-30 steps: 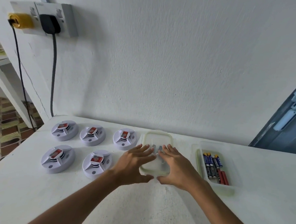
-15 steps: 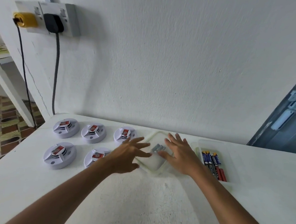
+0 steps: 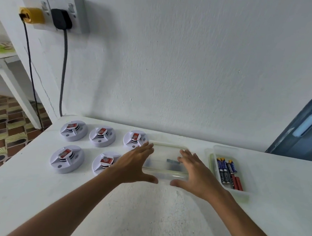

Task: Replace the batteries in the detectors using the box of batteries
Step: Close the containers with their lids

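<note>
Item: clear lidded box [image 3: 167, 161], mid-counter between the detectors [image 3: 67, 159] and the open battery tray [image 3: 229, 172]. Change: my left hand [image 3: 134, 165] and right hand [image 3: 196, 172] have slid off its lid to flank its sides, fingers straight, gripping nothing. Opening appears imminent.

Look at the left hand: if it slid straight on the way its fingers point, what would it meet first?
Probably the clear lidded box: the left hand points up-right, fingertips at the box's left edge. Whether they already touch it is unclear.

bright, even daylight | soft shadows | edges bowed | hands slightly blurred
</note>
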